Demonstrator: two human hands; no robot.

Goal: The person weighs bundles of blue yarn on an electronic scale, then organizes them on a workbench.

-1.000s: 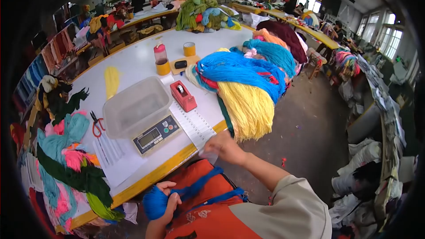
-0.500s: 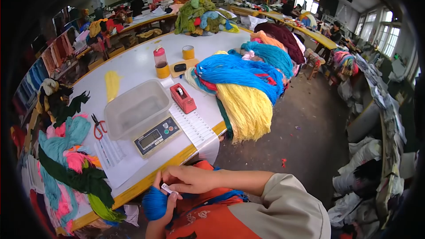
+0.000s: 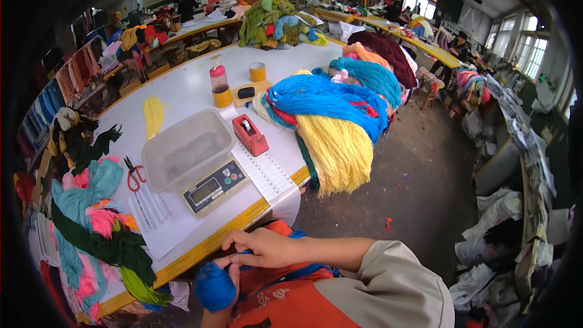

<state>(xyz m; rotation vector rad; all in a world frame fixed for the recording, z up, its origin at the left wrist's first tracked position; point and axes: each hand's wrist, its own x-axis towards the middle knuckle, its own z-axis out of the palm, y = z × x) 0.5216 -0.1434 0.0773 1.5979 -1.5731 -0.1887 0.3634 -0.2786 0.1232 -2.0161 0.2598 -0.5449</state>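
Observation:
My left hand (image 3: pixel 229 294) is wrapped around a bundle of blue yarn (image 3: pixel 214 287) in front of my body, below the table edge. My right hand (image 3: pixel 265 248) reaches across from the right, its fingers bent and meeting the left fingers at the top of the bundle. What the right fingertips pinch is hidden. More blue yarn (image 3: pixel 322 269) lies across my lap over the orange-red apron (image 3: pixel 290 304).
On the white table (image 3: pixel 200 85) are a scale (image 3: pixel 215 188) under a plastic tub (image 3: pixel 188 146), a red tape dispenser (image 3: pixel 250 135), a label sheet (image 3: pixel 264 173) and red-handled scissors (image 3: pixel 135 175). Yarn heaps lie at right (image 3: pixel 334 103) and left (image 3: pixel 91 225).
The white label at my fingers has gone out of sight. My right hand's fingers have shifted and lifted slightly over the bundle, and the blue yarn has turned a little in my left hand.

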